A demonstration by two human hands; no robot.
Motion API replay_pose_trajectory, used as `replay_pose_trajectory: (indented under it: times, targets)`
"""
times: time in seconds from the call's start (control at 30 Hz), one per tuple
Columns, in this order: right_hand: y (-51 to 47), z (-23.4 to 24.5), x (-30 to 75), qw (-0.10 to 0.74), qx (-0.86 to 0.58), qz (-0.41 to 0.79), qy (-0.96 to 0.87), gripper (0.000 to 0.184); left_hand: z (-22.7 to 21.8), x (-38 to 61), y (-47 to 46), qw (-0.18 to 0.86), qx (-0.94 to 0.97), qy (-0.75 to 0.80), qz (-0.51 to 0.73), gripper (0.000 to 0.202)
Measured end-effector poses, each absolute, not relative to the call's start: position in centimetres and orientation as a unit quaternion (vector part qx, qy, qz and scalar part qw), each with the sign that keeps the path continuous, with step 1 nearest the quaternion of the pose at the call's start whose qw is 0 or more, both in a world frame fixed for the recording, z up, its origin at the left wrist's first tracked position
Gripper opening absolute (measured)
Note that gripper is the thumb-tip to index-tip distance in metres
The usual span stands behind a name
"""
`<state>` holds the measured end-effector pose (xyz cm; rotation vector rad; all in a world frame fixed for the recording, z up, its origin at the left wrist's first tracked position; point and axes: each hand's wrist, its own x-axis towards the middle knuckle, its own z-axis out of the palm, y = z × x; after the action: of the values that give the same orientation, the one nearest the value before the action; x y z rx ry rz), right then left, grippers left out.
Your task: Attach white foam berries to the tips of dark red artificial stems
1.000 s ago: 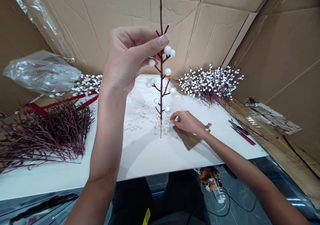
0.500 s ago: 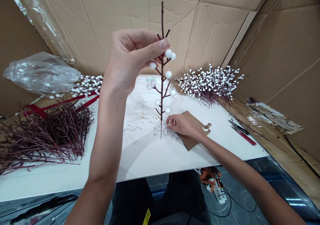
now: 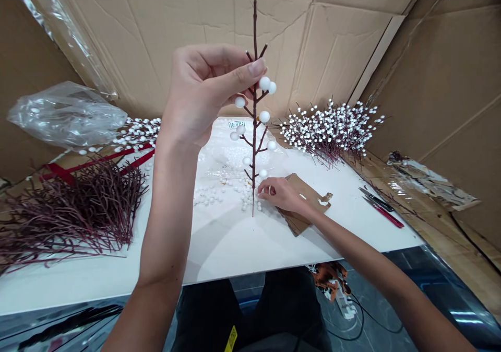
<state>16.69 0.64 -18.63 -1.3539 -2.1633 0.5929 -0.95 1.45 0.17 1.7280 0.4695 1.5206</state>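
My left hand (image 3: pixel 203 91) is raised above the table and pinches a dark red twig (image 3: pixel 254 148) upright between thumb and fingers. Several white foam balls (image 3: pixel 264 83) sit on its side branches; its top tips are bare. My right hand (image 3: pixel 278 192) rests low on the white table (image 3: pixel 219 242), fingers curled among loose white foam balls (image 3: pixel 209 194) at the twig's foot. Whether it grips a ball is not visible.
A heap of bare red twigs (image 3: pixel 66 211) lies at the left. Finished twigs with white balls (image 3: pixel 332 130) are piled at the back right, with more (image 3: pixel 136 131) at the back left. A clear plastic bag (image 3: pixel 66 114), a cardboard scrap (image 3: pixel 303 206), and scissors (image 3: pixel 381 206) lie around. Cardboard walls surround the table.
My right hand slid a little left toward the loose balls at the twig's foot. The left hand and twig barely moved.
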Motion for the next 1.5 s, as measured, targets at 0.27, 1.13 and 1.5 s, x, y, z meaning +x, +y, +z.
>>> replay_pose_trajectory:
  times: [0.27,1.13,1.5]
  targets:
    - [0.8,-17.7,17.0,0.311,-0.511,0.242,-0.764,0.008,0.3,-1.0,1.5,0.392,0.677,0.181,0.596,0.007]
    - [1.6,-19.3,14.3,0.241,-0.639,0.169,-0.711,0.028,-0.4,-1.6,1.7,0.345,0.714,0.174,0.584,0.006]
    - [2.0,-20.0,14.6,0.322,-0.611,0.211,-0.692,0.021,0.2,-1.6,0.1,0.331,0.712,0.175,0.594,0.006]
